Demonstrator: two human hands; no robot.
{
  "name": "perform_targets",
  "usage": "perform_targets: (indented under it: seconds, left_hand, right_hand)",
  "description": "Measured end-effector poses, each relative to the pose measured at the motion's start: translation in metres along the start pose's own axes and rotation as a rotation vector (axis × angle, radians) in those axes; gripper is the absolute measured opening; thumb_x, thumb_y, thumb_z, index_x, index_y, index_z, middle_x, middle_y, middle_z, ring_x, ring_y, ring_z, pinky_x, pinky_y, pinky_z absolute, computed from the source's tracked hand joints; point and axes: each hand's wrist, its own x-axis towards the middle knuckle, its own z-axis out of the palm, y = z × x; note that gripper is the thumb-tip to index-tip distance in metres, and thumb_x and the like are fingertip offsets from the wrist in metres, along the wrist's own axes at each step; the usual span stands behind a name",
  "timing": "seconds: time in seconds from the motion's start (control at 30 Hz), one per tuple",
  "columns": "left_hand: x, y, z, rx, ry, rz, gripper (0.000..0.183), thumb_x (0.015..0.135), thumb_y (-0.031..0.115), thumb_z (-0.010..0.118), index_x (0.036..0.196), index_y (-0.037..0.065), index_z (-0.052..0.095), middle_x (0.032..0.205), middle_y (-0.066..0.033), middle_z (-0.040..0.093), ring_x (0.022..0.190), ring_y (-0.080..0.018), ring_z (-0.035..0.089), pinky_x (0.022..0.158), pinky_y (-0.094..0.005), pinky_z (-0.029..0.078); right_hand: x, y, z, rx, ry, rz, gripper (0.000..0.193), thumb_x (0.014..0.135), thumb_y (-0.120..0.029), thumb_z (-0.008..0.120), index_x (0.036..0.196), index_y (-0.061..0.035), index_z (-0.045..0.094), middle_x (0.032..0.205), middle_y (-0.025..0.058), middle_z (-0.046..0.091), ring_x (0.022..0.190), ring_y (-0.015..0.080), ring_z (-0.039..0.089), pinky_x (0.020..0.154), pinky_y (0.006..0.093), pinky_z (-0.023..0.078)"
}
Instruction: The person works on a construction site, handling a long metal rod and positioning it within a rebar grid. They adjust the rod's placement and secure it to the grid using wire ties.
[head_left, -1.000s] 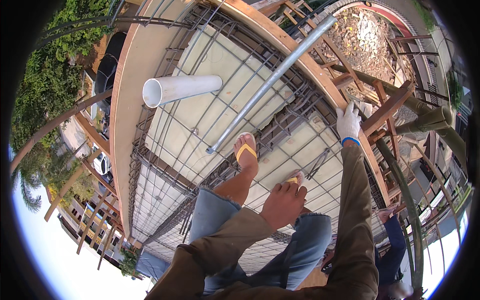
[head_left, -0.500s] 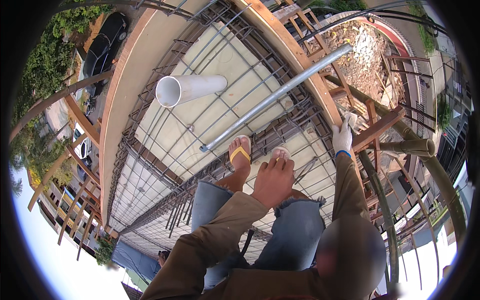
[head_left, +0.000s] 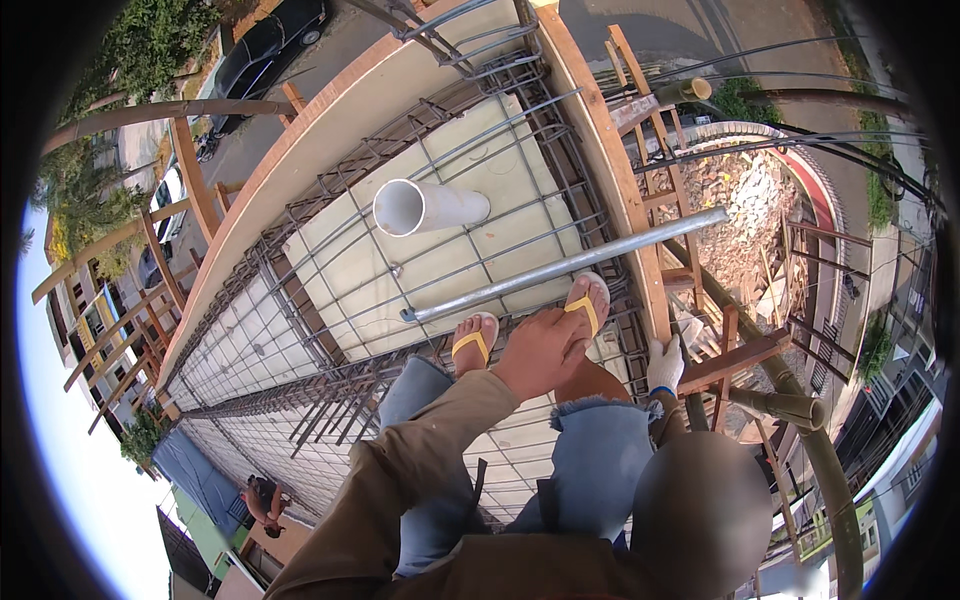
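Observation:
My left hand [head_left: 542, 352], bare, hangs in front of my right shin. Its fingers curl down close together, and their undersides are hidden, so anything within them cannot be made out. In a white glove with a blue cuff, my right hand [head_left: 664, 365] grips the edge of the wooden formwork board [head_left: 641, 235] on the right. My feet, in yellow-strapped flip-flops [head_left: 590, 303], stand on the rebar mesh [head_left: 350, 262]. Just ahead of them a grey metal pipe [head_left: 570, 264] lies slanting across the mesh and over the board. Beyond it a white plastic pipe [head_left: 455, 207] pokes up from the pale panel.
A curved formwork wall [head_left: 262, 185] bounds the left side. Past the right board stand wooden braces [head_left: 735, 362] and bamboo poles [head_left: 788, 408], with a rubble heap [head_left: 752, 205] far below. Black cables [head_left: 800, 135] cross at upper right. Another person [head_left: 264, 505] is at lower left.
My right foot has stepped forward to the metal pipe, while my left hand now crosses my right shin. My right hand stays at the board near the same brace. The whole view has shifted.

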Motion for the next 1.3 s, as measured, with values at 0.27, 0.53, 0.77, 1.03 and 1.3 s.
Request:
perform_targets:
  seconds: [0.27,0.53,0.77,1.03,1.3]
  left_hand:
    - [0.017,-0.099,-0.156,-0.227,0.754,-0.011,0.013,0.097,0.012,0.067,0.097,0.000,0.069,0.077,0.0001,0.065,0.065,-0.0044,0.056,0.059,-0.0246,0.047]
    - [0.104,-0.323,-0.180,0.315,0.719,-0.074,0.023,0.093,0.016,0.068,0.110,0.000,0.067,0.100,-0.0170,0.071,0.093,-0.0288,0.068,0.083,-0.0395,0.054]
    - [0.147,-0.403,-0.117,0.649,0.269,0.066,0.025,0.091,0.013,0.065,0.113,0.001,0.067,0.111,-0.0205,0.070,0.104,-0.0363,0.067,0.089,-0.0453,0.054]
    - [0.133,-0.448,-0.078,0.575,0.048,0.135,0.027,0.089,0.011,0.062,0.114,0.002,0.067,0.117,-0.0222,0.069,0.106,-0.0391,0.067,0.088,-0.0483,0.054]
    - [0.125,-0.467,-0.069,0.673,-0.049,-0.003,0.029,0.086,0.008,0.056,0.112,0.004,0.069,0.120,-0.0230,0.069,0.110,-0.0420,0.065,0.090,-0.0491,0.054]
  right_hand:
    - [0.006,0.021,0.019,-0.036,-0.001,0.024,0.070,0.094,-0.041,0.063,0.147,0.0025,0.045,0.135,0.0304,0.059,0.123,0.0453,0.058,0.103,0.0481,0.046]
    - [0.002,0.055,0.038,0.034,0.057,0.031,0.066,0.092,-0.040,0.065,0.142,0.0010,0.049,0.128,0.0283,0.062,0.117,0.0423,0.061,0.099,0.0464,0.047]
    - [-0.028,0.061,0.026,0.098,0.075,0.048,0.061,0.091,-0.038,0.066,0.136,0.0014,0.054,0.120,0.0266,0.065,0.110,0.0400,0.064,0.094,0.0450,0.049]
    - [-0.056,0.067,0.024,0.134,0.056,0.071,0.056,0.089,-0.036,0.068,0.129,0.0019,0.060,0.112,0.0246,0.069,0.102,0.0372,0.067,0.089,0.0434,0.052]
    - [-0.078,0.046,0.032,0.207,0.050,0.066,0.050,0.088,-0.034,0.070,0.122,0.0023,0.065,0.103,0.0227,0.072,0.095,0.0345,0.071,0.084,0.0419,0.054]
